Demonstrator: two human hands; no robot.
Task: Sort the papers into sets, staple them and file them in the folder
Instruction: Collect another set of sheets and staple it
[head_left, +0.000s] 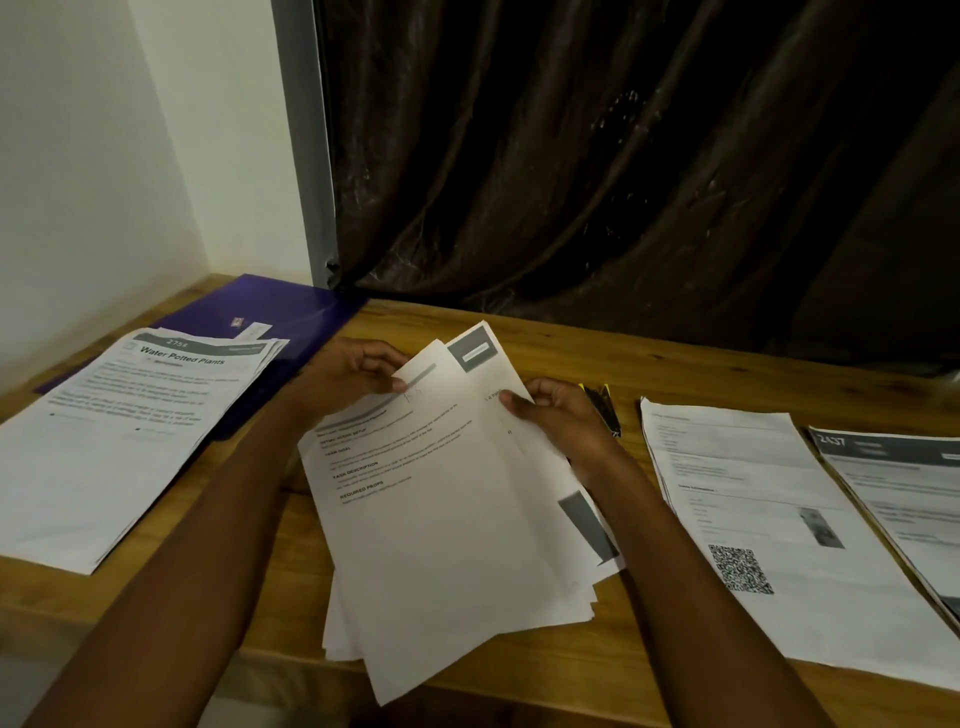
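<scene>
A loose stack of printed papers (441, 530) lies fanned in the middle of the wooden table (571, 353), its near end hanging over the front edge. My left hand (348, 371) pinches the top left corner of the uppermost sheet. My right hand (556, 415) grips the upper right edge of the sheets beneath. A sorted pile headed "Water Potted Plants" (135, 431) sits at the left, partly on a purple folder (280, 317). Two more piles lie at the right: one with a QR code (748, 519) and one with a dark header (904, 493). A black and yellow stapler (602, 408) peeks out behind my right hand.
A dark brown curtain (623, 166) hangs behind the table. A white wall (130, 156) closes off the left corner. Bare wood shows between the piles and along the table's back edge.
</scene>
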